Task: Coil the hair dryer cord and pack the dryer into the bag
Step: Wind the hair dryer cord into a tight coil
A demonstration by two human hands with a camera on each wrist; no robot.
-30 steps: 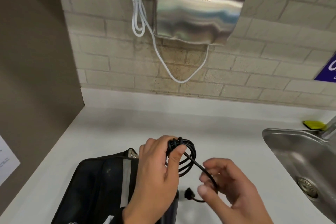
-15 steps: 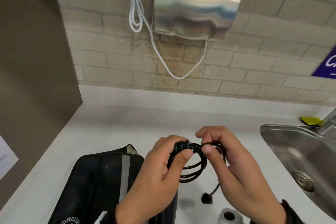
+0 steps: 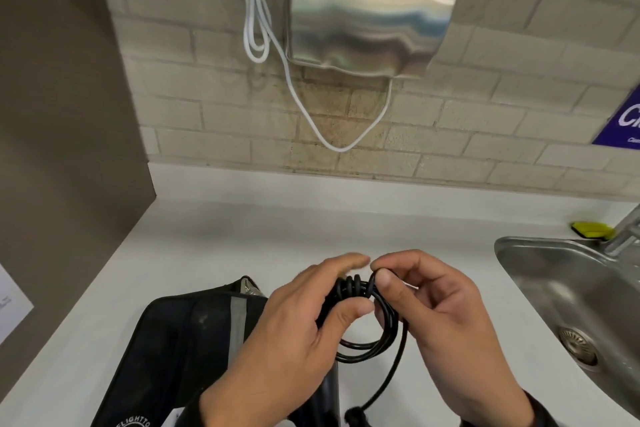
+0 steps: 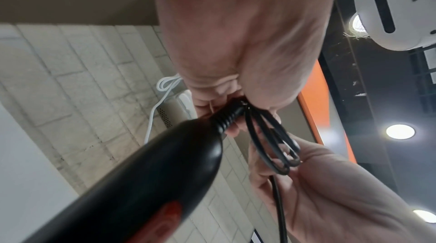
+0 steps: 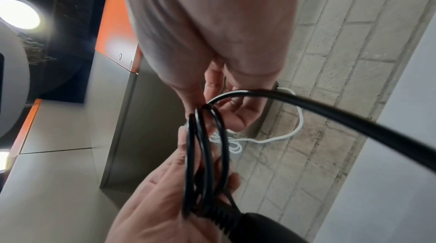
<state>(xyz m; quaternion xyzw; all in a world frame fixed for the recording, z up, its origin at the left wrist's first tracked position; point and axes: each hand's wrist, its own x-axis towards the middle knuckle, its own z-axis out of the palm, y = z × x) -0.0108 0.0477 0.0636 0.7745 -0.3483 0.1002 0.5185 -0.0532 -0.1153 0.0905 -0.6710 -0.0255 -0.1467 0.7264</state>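
- Coiling looks most of the way done: several loops of the thin, glossy black rubber cord are bunched, with a tail and plug hanging free.
- Left hand pinches the loops, fingers curled; right hand pinches the newest turn at the top.
- Smooth black plastic hair dryer, ribbed collar at the cord end, hangs under the left hand, above the counter's near edge.
- Packing not begun, I judge: the black fabric bag with a grey stripe lies flat at the white counter's near edge.
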